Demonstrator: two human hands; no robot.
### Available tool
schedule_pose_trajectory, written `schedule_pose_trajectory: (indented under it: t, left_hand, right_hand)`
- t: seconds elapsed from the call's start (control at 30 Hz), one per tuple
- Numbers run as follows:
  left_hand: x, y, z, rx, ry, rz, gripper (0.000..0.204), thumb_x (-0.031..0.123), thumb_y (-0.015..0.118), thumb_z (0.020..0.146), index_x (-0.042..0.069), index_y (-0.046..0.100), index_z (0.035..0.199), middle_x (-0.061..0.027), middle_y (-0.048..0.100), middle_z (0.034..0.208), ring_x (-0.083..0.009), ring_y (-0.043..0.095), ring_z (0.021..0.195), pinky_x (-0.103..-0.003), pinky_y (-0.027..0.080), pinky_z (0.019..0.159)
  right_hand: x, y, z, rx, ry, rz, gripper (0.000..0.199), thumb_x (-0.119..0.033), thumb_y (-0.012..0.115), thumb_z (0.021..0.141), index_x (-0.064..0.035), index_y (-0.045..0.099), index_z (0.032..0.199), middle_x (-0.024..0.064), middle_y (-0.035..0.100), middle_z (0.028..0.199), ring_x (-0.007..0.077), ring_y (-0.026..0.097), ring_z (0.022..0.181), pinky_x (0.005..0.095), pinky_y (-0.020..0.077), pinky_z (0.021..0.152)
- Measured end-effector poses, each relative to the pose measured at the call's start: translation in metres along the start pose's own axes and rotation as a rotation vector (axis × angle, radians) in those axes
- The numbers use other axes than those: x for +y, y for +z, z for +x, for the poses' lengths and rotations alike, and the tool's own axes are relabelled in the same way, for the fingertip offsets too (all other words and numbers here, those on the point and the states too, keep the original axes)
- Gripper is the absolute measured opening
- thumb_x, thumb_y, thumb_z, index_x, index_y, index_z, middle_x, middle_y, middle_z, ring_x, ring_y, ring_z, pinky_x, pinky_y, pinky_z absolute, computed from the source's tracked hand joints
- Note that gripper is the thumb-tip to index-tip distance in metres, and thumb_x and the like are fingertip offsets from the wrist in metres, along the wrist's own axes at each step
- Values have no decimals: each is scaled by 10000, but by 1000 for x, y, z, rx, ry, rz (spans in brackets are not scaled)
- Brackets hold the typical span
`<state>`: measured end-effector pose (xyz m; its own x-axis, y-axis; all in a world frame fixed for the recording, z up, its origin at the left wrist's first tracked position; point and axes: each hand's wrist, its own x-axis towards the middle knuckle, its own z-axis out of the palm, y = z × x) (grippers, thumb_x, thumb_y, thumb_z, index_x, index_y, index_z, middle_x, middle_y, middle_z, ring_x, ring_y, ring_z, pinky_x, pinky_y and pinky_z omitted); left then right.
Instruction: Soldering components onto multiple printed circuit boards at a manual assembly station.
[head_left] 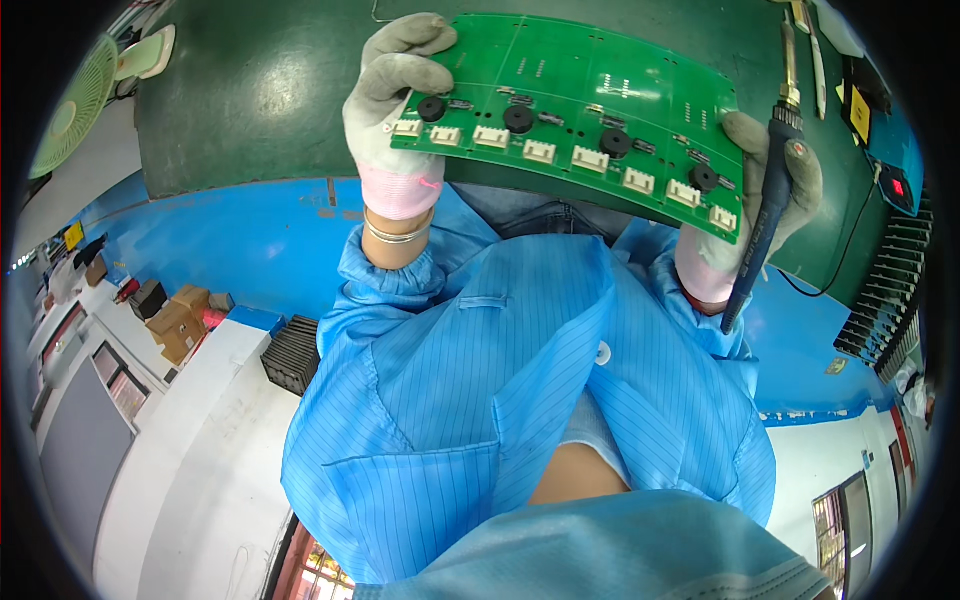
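A green circuit board (570, 100) is held up, tilted, above the green work surface. White connectors line its near edge, and round black buzzers sit in a row behind them. My left hand (398, 100), in a grey-white glove with a pink cuff, grips the board's left end with fingers closed. At the other end my right hand (765, 190), gloved alike, steadies the board's edge. That same hand also clasps a dark-handled soldering iron (768, 215), its metal tip pointing away from me. Part of the right hand's grip lies hidden behind the iron and board.
The green work surface (250, 100) spreads around the board. At the right stand a blue soldering station (897, 190) with a red display, its black cable (845, 262), and a black slotted rack (885, 290). A pale green fan (80, 105) is at the left, cardboard boxes (178, 325) lower.
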<state>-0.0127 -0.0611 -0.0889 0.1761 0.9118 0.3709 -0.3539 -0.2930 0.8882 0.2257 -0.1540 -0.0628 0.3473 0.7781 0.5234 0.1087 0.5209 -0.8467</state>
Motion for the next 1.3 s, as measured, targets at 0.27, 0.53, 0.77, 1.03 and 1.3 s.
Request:
schedule_pose_trajectory:
  t: [0.27,0.53,0.77,1.03,1.3]
  left_hand:
    - [6,11,3,76,-105,-93,55,8,643,773,13,618,822,-144,518,1196,-248,555,1079,-330,481,925]
    - [3,8,-2,93,-150,-115,82,28,581,822,39,642,875,-176,522,1227,-274,524,1119,-402,446,987]
    - [-7,4,-1,67,-175,-206,94,33,580,824,44,650,886,-167,511,1245,-275,521,1129,-409,445,995]
    - [-10,3,3,3,-192,-227,175,25,513,868,34,634,995,-174,478,1292,-284,493,1171,-412,417,1017]
    - [46,27,14,-258,133,945,542,120,691,618,-1,579,1134,-177,491,1226,-321,494,1118,-429,398,952]
  right_hand:
    - [-7,2,-2,52,81,-81,579,-145,647,860,-99,293,1315,226,574,1123,250,610,1010,328,513,855]
    - [-11,4,0,51,107,-65,591,-210,657,855,-100,299,1313,211,588,1092,238,621,950,328,510,816]
    - [-12,5,1,57,68,-20,594,-128,686,822,-92,331,1296,213,592,1074,227,632,912,318,524,781]
    - [-13,4,6,35,35,48,571,-41,685,803,-92,360,1270,214,607,1060,227,655,877,297,551,745]
    - [2,-3,12,167,-119,-105,452,68,688,757,-47,473,1138,157,649,931,162,638,729,267,536,612]
